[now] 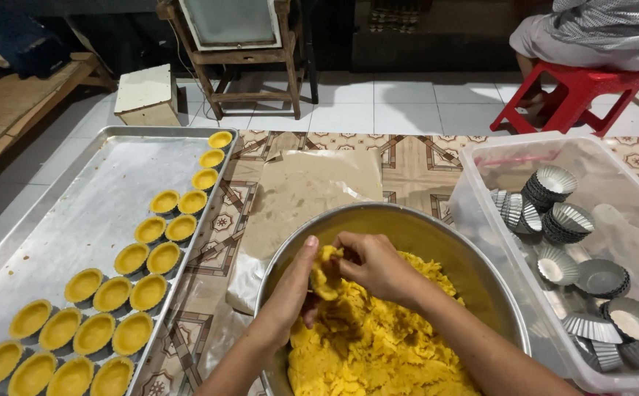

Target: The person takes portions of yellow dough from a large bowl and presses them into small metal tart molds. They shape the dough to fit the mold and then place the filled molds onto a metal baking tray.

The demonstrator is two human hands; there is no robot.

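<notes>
A lump of yellow dough (326,273) sits pinched between both hands, held just above the mass of crumbly yellow dough (378,345) that fills the lower part of a large round metal bowl (436,235). The left hand (294,286) curls up under the lump, thumb raised along its side, fingers closed against it. The right hand (376,265) comes in from the right and closes over the top of the same lump, fingertips pressing into it. Both forearms reach in from the bottom edge of the view.

The bowl rests on a counter (407,165) covered with a patterned brown cloth, partly over a sheet of brown paper (301,194). To the left lies a long metal baking tray (99,198), its right side and near end lined with small tart shells (147,292) already pressed with yellow dough. To the right stands a clear plastic tub (480,169) holding empty fluted metal tart moulds (554,202), some stacked, some loose.

Beyond the counter, on the white tiled floor, a person sits on a red plastic stool (576,92), near a wooden stand (250,66).
</notes>
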